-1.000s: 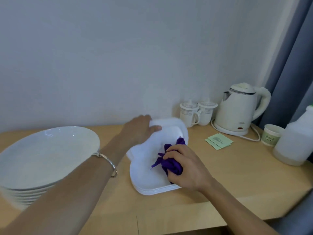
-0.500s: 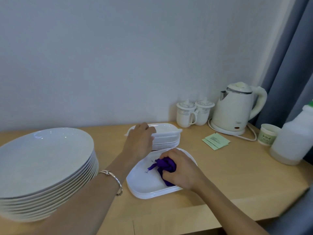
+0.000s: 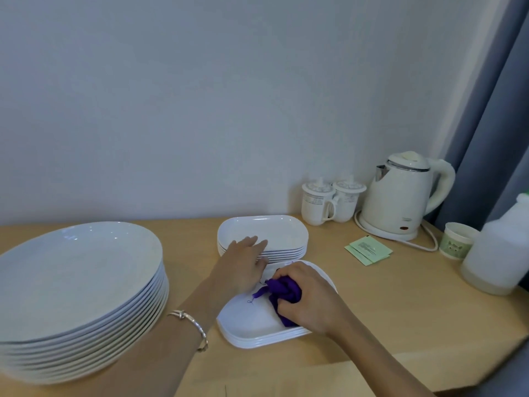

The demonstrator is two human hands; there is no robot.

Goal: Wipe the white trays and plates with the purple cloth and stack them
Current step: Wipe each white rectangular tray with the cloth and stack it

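Observation:
Two stacks of white rectangular trays sit mid-table: a far stack (image 3: 282, 233) and a near stack (image 3: 252, 325) in front of it. My right hand (image 3: 307, 296) grips the bunched purple cloth (image 3: 282, 290) and holds it on the top tray of the near stack. My left hand (image 3: 246, 260) lies with straight fingers between the stacks, fingertips at the front rim of the far stack. A tall stack of round white plates (image 3: 74, 276) stands at the left.
At the back right stand two lidded mugs (image 3: 329, 204) and a white kettle (image 3: 406, 193) with its cord. Green sachets (image 3: 367, 250), a paper cup (image 3: 458, 240) and a translucent jug (image 3: 498, 253) lie to the right. The table's front edge runs close below my arms.
My left hand carried a tray back and set it on the far stack, then let go and flattened out. My right hand kept the cloth on the near stack.

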